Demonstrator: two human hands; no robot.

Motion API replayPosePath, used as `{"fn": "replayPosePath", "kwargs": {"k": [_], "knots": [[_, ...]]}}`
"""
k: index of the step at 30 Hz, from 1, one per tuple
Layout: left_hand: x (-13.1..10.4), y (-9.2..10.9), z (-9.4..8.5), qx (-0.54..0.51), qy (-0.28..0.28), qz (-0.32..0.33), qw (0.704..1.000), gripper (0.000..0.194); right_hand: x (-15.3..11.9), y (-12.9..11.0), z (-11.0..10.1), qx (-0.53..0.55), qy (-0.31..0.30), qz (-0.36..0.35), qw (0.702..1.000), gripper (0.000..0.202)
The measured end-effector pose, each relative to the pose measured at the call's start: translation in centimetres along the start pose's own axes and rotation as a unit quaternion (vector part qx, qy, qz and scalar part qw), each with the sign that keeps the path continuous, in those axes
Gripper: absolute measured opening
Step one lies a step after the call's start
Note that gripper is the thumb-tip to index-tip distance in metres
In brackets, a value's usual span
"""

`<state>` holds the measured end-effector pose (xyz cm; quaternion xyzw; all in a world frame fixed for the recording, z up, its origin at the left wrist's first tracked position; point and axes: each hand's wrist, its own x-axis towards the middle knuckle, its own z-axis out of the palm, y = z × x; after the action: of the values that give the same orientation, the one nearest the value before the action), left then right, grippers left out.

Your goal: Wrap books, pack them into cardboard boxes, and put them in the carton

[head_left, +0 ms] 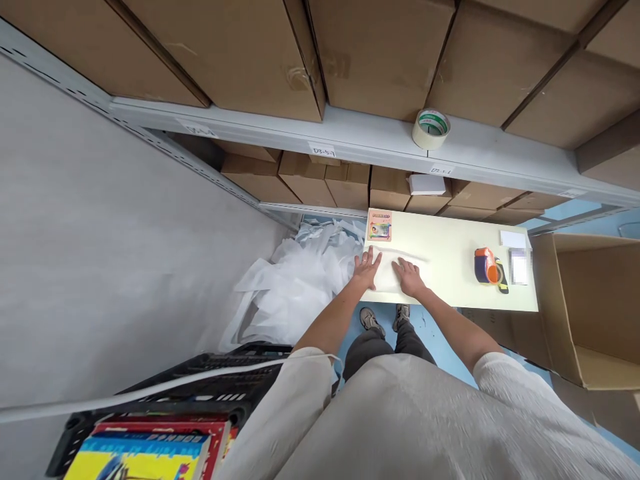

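Observation:
My left hand [367, 269] lies with spread fingers on the left end of a flat white piece [389, 275], perhaps a sheet or a bag; its kind is hard to make out. On the right part of the same white piece rests my right hand [410, 276], fingers extended across it and nothing gripped. Both are on a pale yellow table [445, 243]. Just beyond the left hand is a small pink booklet or card [380, 225] with a colourful picture.
To the right sit an orange and purple tape dispenser [484, 265], a black and yellow tool [502, 277] and white labels [513, 239]. An open carton [555, 300] adjoins the table. White wrapping [300, 280] heaps at left; a tape roll [431, 129] sits on the shelf [370, 130].

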<state>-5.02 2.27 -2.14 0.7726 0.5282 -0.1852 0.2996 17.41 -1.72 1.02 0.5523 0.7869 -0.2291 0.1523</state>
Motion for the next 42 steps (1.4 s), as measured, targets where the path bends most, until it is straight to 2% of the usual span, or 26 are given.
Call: {"fn": "replayPosePath", "kwargs": {"k": [2, 4, 7, 13, 15, 18, 20, 24, 28, 36, 39, 42], "knots": [[0.1, 0.4, 0.3, 0.003, 0.001, 0.019, 1.000, 0.168, 0.2, 0.8, 0.1, 0.016, -0.005, 0.047, 0.999, 0.094], [0.2, 0.8, 0.6, 0.014, 0.001, 0.043, 0.999, 0.168, 0.2, 1.8, 0.3, 0.026, -0.020, 0.063, 0.997, 0.098], [0.2, 1.2, 1.1, 0.031, 0.002, 0.056, 0.998, 0.168, -0.4, 3.1, 0.7, 0.032, -0.025, 0.057, 0.998, 0.092], [0.2, 2.0, 1.4, 0.021, -0.004, 0.108, 0.994, 0.153, -2.1, 5.3, 2.2, 0.024, 0.014, 0.049, 0.998, 0.086], [0.2, 2.0, 1.4, 0.005, 0.002, 0.109, 0.994, 0.141, -2.5, 5.8, 2.7, 0.025, 0.046, 0.045, 0.998, 0.080], [0.2, 1.8, 1.6, -0.019, 0.026, 0.107, 0.994, 0.111, -2.8, 6.3, 3.3, 0.032, 0.107, 0.041, 0.993, 0.061], [0.1, 1.6, 1.8, -0.023, 0.037, 0.107, 0.993, 0.101, -2.6, 6.4, 3.6, 0.034, 0.142, 0.039, 0.988, 0.050], [0.0, 1.3, 2.1, -0.019, 0.035, 0.093, 0.995, 0.111, -1.8, 6.8, 3.8, 0.030, 0.182, 0.035, 0.982, 0.039], [0.0, 1.2, 1.9, -0.023, 0.037, 0.085, 0.995, 0.127, -1.8, 8.3, 3.6, 0.010, 0.184, 0.017, 0.983, 0.039], [0.2, 2.9, 1.1, -0.010, 0.022, 0.064, 0.998, 0.142, -5.7, 13.5, 3.7, -0.020, 0.174, 0.063, 0.983, 0.040], [0.3, 3.6, 1.0, -0.004, 0.018, 0.056, 0.998, 0.146, -6.3, 13.5, 3.5, -0.007, 0.167, 0.089, 0.982, 0.044], [0.5, 3.8, 0.9, 0.006, 0.006, 0.043, 0.999, 0.154, -6.0, 11.9, 3.0, 0.015, 0.150, 0.091, 0.984, 0.052]]}}
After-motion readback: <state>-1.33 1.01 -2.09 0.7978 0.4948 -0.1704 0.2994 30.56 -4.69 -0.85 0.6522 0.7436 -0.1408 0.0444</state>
